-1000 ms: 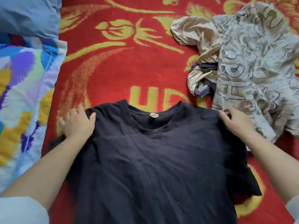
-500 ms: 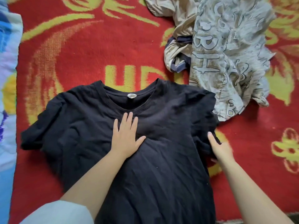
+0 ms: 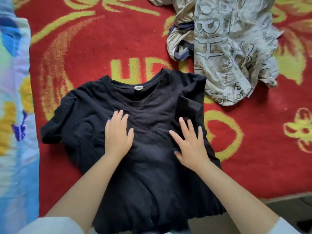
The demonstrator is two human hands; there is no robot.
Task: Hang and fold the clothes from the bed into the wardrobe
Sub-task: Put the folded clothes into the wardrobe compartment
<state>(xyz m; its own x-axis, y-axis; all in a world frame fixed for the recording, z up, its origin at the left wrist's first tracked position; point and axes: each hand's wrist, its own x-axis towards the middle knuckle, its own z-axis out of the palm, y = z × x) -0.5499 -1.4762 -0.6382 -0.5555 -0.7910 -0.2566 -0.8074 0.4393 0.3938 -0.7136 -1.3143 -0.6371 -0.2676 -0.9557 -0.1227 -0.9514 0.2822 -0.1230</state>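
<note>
Shirt: black T-shirt point(image 3: 148, 174) lies on red bedspread point(image 3: 87, 53), hem cut off at bottom edge.
Left hand point(image 3: 118, 137): flat, fingers straight, pressing chest.
Right hand point(image 3: 190, 146): fingers spread, resting on folded-in sleeve.
Pile: patterned garment point(image 3: 228, 48), top cropped.

Bright even light, faint shadows, slightly soft focus, perhaps wide-angle bending at edges

One black T-shirt point(image 3: 94, 115), one patterned garment point(image 3: 228, 48), two hands point(image 3: 118, 134).

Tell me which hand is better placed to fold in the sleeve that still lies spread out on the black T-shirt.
Probably left. The left hand rests flat on the black T-shirt nearer the spread sleeve; the right hand lies on the already folded side.
</note>
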